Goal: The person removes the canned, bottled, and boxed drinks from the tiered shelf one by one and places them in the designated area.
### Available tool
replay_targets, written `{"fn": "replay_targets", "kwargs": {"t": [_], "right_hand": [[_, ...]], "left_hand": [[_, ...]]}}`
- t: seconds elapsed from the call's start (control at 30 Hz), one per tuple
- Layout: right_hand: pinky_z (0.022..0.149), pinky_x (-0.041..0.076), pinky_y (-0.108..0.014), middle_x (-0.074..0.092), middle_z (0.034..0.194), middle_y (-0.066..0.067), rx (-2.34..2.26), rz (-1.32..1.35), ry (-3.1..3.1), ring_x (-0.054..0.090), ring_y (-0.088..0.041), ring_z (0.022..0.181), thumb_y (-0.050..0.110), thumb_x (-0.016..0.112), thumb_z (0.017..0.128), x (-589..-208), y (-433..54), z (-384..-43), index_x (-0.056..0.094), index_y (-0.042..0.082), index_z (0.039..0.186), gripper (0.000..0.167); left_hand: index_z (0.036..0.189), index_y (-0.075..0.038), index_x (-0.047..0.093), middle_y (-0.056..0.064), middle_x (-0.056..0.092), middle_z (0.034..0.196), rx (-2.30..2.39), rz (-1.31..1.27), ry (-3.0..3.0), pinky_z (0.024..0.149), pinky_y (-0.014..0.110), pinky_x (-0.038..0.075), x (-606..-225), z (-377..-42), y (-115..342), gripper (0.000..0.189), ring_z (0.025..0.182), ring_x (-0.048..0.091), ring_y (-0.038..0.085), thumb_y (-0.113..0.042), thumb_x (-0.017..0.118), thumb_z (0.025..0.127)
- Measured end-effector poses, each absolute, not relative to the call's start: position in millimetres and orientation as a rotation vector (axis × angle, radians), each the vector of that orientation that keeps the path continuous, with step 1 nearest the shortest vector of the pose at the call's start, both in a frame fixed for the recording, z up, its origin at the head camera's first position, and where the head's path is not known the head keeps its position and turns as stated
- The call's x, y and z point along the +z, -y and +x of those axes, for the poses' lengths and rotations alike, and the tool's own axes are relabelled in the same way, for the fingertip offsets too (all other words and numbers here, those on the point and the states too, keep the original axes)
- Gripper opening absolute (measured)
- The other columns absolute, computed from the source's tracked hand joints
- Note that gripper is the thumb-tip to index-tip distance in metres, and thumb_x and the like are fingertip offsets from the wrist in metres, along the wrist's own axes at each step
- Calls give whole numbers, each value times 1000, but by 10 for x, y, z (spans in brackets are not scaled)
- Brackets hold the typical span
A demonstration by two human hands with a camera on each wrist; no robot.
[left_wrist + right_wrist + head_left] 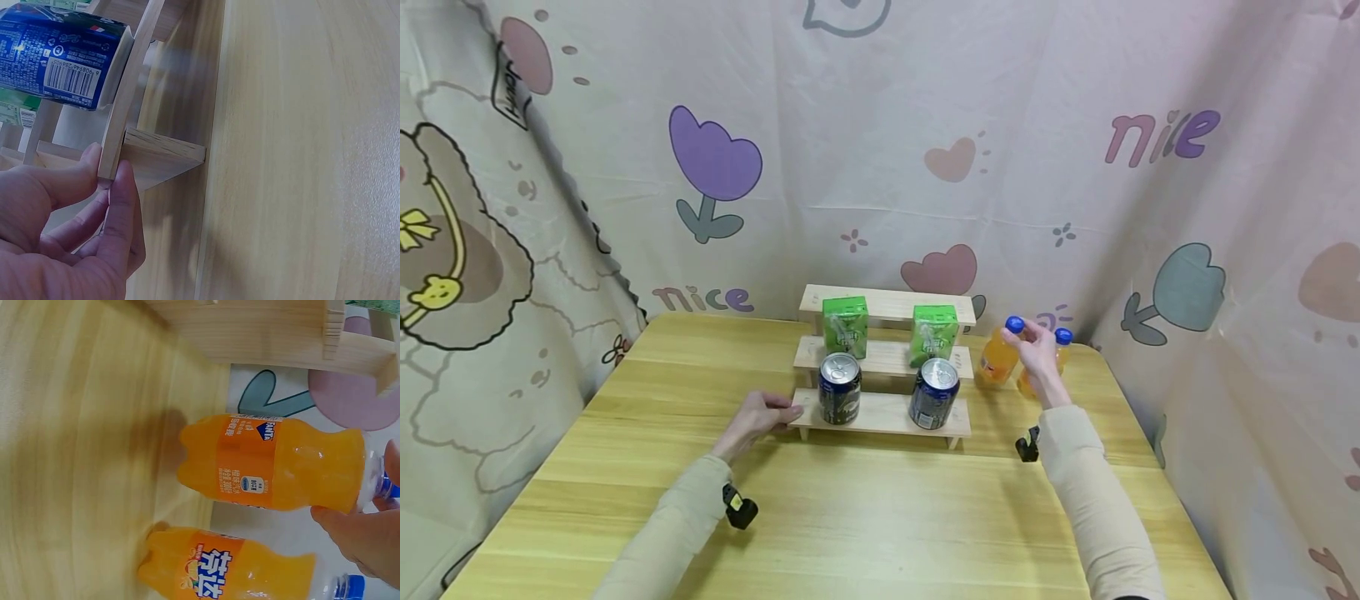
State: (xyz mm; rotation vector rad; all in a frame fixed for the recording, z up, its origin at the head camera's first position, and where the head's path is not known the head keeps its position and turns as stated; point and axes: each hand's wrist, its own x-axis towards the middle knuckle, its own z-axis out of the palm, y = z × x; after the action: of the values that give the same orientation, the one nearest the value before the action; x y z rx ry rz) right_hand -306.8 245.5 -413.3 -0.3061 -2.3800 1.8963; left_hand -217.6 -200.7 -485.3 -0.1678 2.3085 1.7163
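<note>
Pinching an orange bottle (300, 465) near the cap (1015, 324) with right fingers (1036, 340) drawn in, right of the rack (883, 408); holding the rack's low edge between closed-in left fingers (122, 212). Apparently mid-pick-up at the counter (880, 517); probably needing next a steady lift, clear of the second bottle (259, 569).

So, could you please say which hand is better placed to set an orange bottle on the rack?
Probably the right hand: it holds one orange bottle, right of the rack, while the left hand pinches the lowest shelf at its left end.
</note>
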Motion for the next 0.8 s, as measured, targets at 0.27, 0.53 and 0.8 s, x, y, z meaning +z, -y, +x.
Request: {"fn": "replay_targets", "kwargs": {"t": [0.27,0.53,0.8], "right_hand": [[131,21,-49,34,161,-21,1886,-319,2401,27,-36,153,11,60,101,-4194,-2465,-3078,40,1,150,54],[129,26,-51,39,158,-23,1889,-349,2398,34,-38,149,13,60,101,-4225,-2472,-3071,42,1,149,53],[129,25,-52,39,158,-23,1883,-346,2410,34,-37,149,15,59,102,-4234,-2477,-3090,42,1,149,52]], "left_hand": [[119,18,60,19,74,100,1726,-191,-2302,79,31,65,-4848,-2172,1996,38,74,66,10,-7,71,92],[120,18,60,24,72,105,1712,-194,-2306,80,31,65,-4851,-2179,1991,39,76,67,10,-7,71,92],[119,18,60,23,73,102,1729,-194,-2295,79,30,65,-4847,-2184,1992,38,75,67,10,-6,71,92]]}}
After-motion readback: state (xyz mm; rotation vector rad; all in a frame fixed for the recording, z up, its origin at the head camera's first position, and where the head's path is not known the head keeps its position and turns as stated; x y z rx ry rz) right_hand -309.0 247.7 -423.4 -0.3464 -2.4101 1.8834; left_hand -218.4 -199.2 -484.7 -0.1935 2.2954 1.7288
